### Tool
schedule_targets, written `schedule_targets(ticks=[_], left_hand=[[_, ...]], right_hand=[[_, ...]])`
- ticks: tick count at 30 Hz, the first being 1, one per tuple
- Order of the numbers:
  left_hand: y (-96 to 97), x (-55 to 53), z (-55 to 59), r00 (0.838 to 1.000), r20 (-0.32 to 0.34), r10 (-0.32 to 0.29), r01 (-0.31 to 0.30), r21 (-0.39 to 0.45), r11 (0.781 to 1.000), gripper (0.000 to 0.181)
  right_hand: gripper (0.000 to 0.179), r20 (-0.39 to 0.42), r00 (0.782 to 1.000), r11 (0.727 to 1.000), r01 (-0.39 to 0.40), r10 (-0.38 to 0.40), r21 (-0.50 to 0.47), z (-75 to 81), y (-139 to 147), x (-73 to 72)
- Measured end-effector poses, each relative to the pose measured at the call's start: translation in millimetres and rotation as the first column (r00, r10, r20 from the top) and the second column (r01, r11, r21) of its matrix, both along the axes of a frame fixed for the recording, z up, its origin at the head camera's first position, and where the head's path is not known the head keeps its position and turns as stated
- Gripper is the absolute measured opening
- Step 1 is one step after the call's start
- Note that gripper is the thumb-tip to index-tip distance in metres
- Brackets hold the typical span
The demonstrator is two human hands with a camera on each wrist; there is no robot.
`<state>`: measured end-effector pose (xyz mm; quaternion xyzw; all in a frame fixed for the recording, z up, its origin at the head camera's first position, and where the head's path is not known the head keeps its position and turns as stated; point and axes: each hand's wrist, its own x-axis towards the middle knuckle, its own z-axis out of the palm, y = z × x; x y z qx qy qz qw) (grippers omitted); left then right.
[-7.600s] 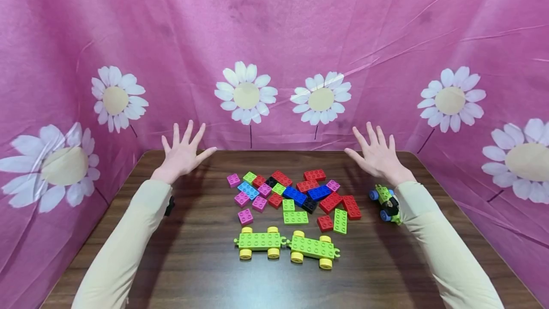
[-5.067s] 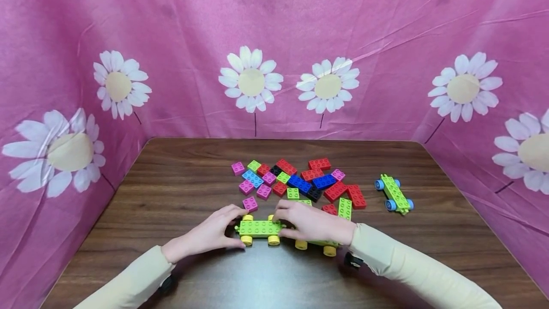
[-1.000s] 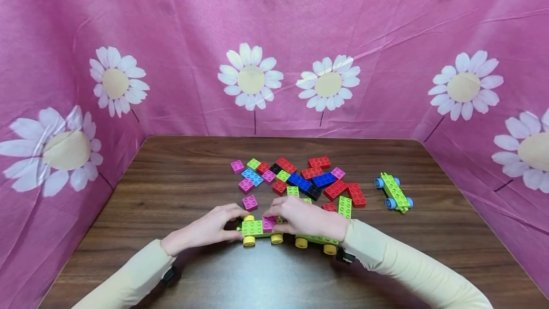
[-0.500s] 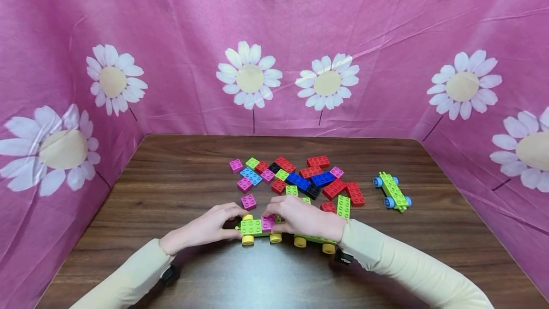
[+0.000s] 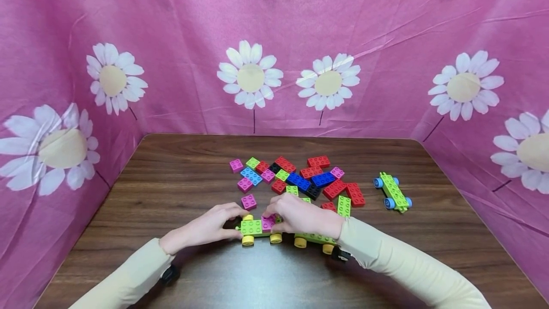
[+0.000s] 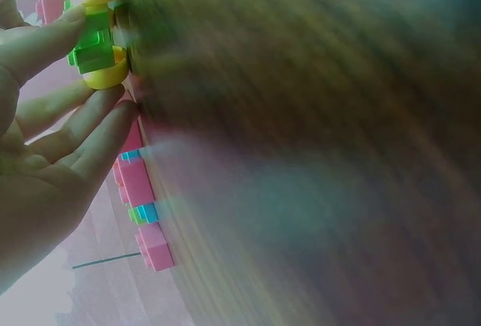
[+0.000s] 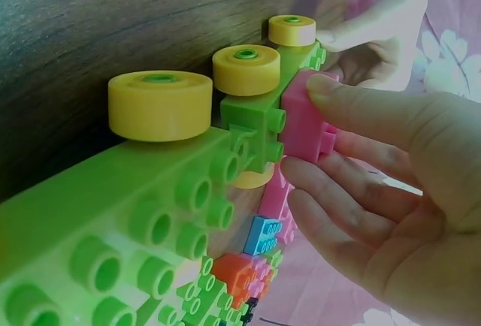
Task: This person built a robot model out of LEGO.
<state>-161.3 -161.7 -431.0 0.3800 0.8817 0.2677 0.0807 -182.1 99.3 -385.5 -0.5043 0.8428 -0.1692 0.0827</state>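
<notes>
My left hand [image 5: 201, 228] holds the left end of a lime-green toy car base [image 5: 251, 227] with yellow wheels. In the left wrist view, thumb and fingers lie on opposite sides of that base [image 6: 95, 40]. Between the thumb and fingers of my right hand [image 5: 302, 216] is a pink square brick [image 5: 268, 223], seated on the studs right of the base's middle. The right wrist view shows the thumb on one side of the pink brick [image 7: 301, 119]. A second lime-green base [image 5: 315, 239] with yellow wheels lies to the right, partly hidden under my right hand.
Loose bricks lie behind my hands, among them a pink brick [image 5: 248, 201], a light blue brick [image 5: 251, 176], a dark blue brick [image 5: 299, 181] and several red ones [image 5: 334, 188]. A lime-green base with blue wheels [image 5: 392, 191] stands at the right. A pink flowered cloth [image 5: 180, 70] hangs behind the table.
Earlier both hands were spread apart over the table. They came down to the left base, and a pink brick from the pile now sits on it. Over the last second they hardly moved.
</notes>
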Motion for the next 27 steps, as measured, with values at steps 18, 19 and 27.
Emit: schedule_targets(ticks=[18, 19, 27], left_hand=[[1.2, -0.8, 4.6, 0.999, 0.034, 0.013, -0.013, -0.019, 1.000, 0.044], [1.0, -0.8, 4.5, 0.999, 0.034, 0.015, -0.014, -0.022, 1.000, 0.044], [1.0, -0.6, 2.7, 0.999, 0.038, 0.009, -0.009, -0.013, 1.000, 0.044]], right_hand=[[0.028, 0.022, 0.996, 0.995, 0.089, -0.090, 0.040, 1.1, -0.8, 2.5], [0.029, 0.026, 0.995, 0.995, 0.095, -0.096, 0.042, 1.1, -1.0, 2.6], [0.029, 0.021, 0.994, 0.993, 0.105, -0.107, 0.060, -1.5, -1.4, 3.4]])
